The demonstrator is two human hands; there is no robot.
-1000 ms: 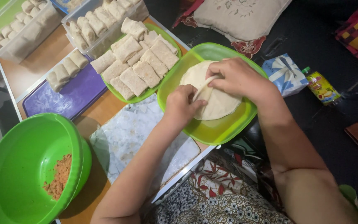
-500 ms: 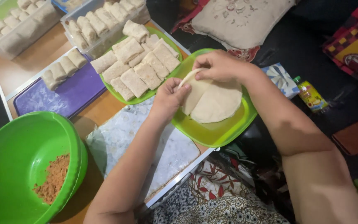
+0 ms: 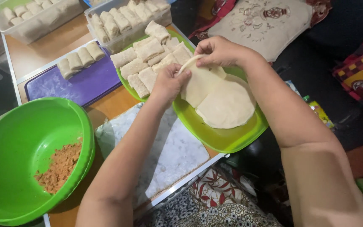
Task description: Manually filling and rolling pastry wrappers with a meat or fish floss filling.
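Observation:
My left hand (image 3: 169, 82) and my right hand (image 3: 218, 51) both pinch the upper edge of a thin round pale wrapper sheet (image 3: 199, 83), lifting it off a stack of wrappers (image 3: 228, 105). The stack lies on a square green plate (image 3: 221, 136) at the table's right edge. The lifted sheet hangs partly peeled, its lower part still on the stack.
A second green plate (image 3: 126, 84) behind holds several folded rolls (image 3: 148, 52). More rolls sit on a purple board (image 3: 76, 86) and in two clear tubs (image 3: 124, 23). A big green bowl (image 3: 26, 138) with orange-brown filling (image 3: 60, 164) stands front left. A white mat (image 3: 169, 155) lies in the middle.
Both hands have raised the top wrapper's edge higher off the stack; the sheet has peeled further back. The camera view has shifted slightly.

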